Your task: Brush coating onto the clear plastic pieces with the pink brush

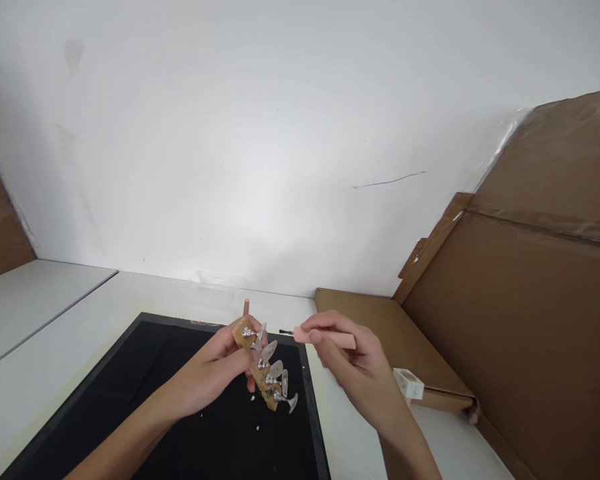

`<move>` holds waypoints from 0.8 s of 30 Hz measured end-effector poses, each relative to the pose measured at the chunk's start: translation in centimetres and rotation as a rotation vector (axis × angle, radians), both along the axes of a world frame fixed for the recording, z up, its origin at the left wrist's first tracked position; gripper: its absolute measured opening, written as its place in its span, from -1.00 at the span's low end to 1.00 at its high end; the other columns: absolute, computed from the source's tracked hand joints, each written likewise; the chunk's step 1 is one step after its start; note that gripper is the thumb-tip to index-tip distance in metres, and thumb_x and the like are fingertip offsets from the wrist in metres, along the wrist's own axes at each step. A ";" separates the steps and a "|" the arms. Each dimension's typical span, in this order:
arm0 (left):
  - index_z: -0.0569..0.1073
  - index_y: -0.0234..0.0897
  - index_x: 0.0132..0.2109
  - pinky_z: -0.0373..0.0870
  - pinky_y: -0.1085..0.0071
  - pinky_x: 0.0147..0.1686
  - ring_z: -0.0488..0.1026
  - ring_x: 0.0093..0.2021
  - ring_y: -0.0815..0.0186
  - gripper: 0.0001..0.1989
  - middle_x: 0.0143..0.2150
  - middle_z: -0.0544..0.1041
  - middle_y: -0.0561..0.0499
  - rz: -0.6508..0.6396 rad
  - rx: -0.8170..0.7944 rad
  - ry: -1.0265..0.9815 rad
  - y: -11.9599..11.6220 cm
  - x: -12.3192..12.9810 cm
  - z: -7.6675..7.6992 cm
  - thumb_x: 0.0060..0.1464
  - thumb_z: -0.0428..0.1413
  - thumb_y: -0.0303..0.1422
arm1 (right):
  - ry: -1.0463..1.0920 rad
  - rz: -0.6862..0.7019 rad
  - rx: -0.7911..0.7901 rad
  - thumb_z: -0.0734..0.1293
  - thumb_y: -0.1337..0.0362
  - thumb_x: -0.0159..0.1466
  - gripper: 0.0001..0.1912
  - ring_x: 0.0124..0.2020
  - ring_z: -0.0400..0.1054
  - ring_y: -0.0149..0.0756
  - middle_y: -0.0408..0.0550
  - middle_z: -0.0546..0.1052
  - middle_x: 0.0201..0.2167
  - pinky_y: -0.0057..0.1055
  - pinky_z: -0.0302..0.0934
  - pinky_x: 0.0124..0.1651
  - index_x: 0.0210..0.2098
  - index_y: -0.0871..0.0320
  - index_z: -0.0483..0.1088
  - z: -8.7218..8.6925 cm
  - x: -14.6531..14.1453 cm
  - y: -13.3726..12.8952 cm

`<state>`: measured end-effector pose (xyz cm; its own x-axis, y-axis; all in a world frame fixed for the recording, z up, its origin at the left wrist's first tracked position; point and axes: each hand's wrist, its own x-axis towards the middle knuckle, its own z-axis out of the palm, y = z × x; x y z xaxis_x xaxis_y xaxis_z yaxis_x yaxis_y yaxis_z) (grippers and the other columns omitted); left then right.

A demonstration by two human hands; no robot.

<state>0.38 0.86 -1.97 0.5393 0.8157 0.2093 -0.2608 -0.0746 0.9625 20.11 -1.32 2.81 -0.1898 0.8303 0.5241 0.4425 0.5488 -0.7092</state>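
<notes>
My left hand (207,367) is closed around a tan, rough-surfaced nail-tip stand (267,393), held tilted above the black mat. Along it, several silver holders carry clear nail tips (275,369) pointing up and to the right. Between the fingers of my right hand (357,363) is a pink-handled nail polish brush (325,339). Its dark bristle end faces left, a short gap from the nail tips and not touching them. Behind the stand a slim pink tip (247,307) pokes up; what it belongs to is hidden.
The black mat (100,400) lies on a white table, with small white bits on it. To the right, a small white box (409,383) sits beside a flat cardboard box (370,320). Tall cardboard panels (540,300) flank the right side. A white wall (260,133) rises behind.
</notes>
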 end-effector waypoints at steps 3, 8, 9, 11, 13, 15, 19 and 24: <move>0.31 -0.25 -0.28 0.33 0.48 -0.38 0.29 -0.41 0.42 -0.98 -0.35 0.27 0.10 0.001 0.004 0.000 0.0 0.0 0.4 0.14 0.03 -0.44 | 0.035 0.116 0.009 0.26 0.22 0.30 -0.80 -0.59 0.22 -0.42 -0.14 0.45 -0.56 -0.48 0.05 -0.58 -0.37 0.12 0.48 0.1 0.0 -0.6; 0.30 -0.25 -0.27 0.31 0.48 -0.37 0.26 -0.41 0.44 -0.98 -0.35 0.26 0.11 -0.009 0.010 0.006 -0.2 0.1 0.6 0.15 0.03 -0.42 | -0.020 0.050 0.010 0.24 0.29 0.30 -0.81 -0.56 0.26 -0.39 -0.11 0.49 -0.52 -0.49 0.06 -0.57 -0.38 0.13 0.47 0.0 -0.2 -0.2; 0.30 -0.25 -0.28 0.31 0.47 -0.37 0.26 -0.42 0.44 -0.97 -0.35 0.26 0.11 -0.011 0.010 0.008 -0.2 0.1 0.6 0.14 0.04 -0.41 | -0.034 0.005 0.017 0.24 0.30 0.29 -0.81 -0.53 0.29 -0.37 -0.10 0.50 -0.52 -0.49 0.08 -0.56 -0.39 0.13 0.46 0.0 -0.2 0.0; 0.28 -0.25 -0.29 0.31 0.47 -0.37 0.25 -0.43 0.44 -0.94 -0.37 0.25 0.12 -0.013 0.011 0.007 -0.3 0.1 0.6 0.13 0.05 -0.40 | -0.037 -0.035 0.031 0.25 0.31 0.28 -0.81 -0.51 0.31 -0.35 -0.10 0.51 -0.51 -0.48 0.11 -0.53 -0.41 0.14 0.46 0.0 -0.1 0.1; 0.28 -0.24 -0.30 0.30 0.47 -0.37 0.25 -0.43 0.44 -0.92 -0.38 0.26 0.12 -0.007 0.014 0.006 -0.3 0.2 0.6 0.13 0.06 -0.38 | -0.007 0.020 0.033 0.25 0.30 0.29 -0.82 -0.53 0.30 -0.38 -0.11 0.51 -0.51 -0.48 0.12 -0.52 -0.40 0.13 0.47 0.1 0.0 -0.1; 0.28 -0.25 -0.29 0.30 0.47 -0.37 0.25 -0.42 0.43 -0.92 -0.38 0.26 0.12 0.001 0.017 0.010 -0.2 0.2 0.7 0.14 0.05 -0.37 | 0.032 0.121 0.026 0.26 0.30 0.29 -0.83 -0.58 0.26 -0.42 -0.14 0.50 -0.52 -0.50 0.11 -0.55 -0.37 0.12 0.48 0.3 -0.1 -0.5; 0.28 -0.24 -0.25 0.29 0.45 -0.36 0.26 -0.40 0.41 -0.95 -0.37 0.25 0.11 0.010 0.034 0.040 -0.1 0.2 0.6 0.16 0.03 -0.38 | 0.023 0.190 -0.001 0.26 0.32 0.28 -0.84 -0.57 0.26 -0.42 -0.14 0.48 -0.54 -0.51 0.12 -0.53 -0.36 0.11 0.48 0.4 -0.4 -0.9; 0.27 -0.22 -0.21 0.28 0.41 -0.32 0.27 -0.37 0.39 -0.96 -0.35 0.23 0.11 0.040 0.065 0.107 -0.2 0.3 -0.1 0.18 -0.02 -0.44 | -0.067 -0.004 -0.006 0.23 0.30 0.28 -0.79 -0.56 0.24 -0.38 -0.11 0.47 -0.55 -0.48 0.05 -0.56 -0.42 0.14 0.45 0.1 -0.2 -0.2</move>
<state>0.66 0.70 -2.12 0.5289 0.8236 0.2050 -0.1523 -0.1456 0.9776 19.94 -1.56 2.95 -0.2210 0.8343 0.5051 0.4913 0.5427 -0.6813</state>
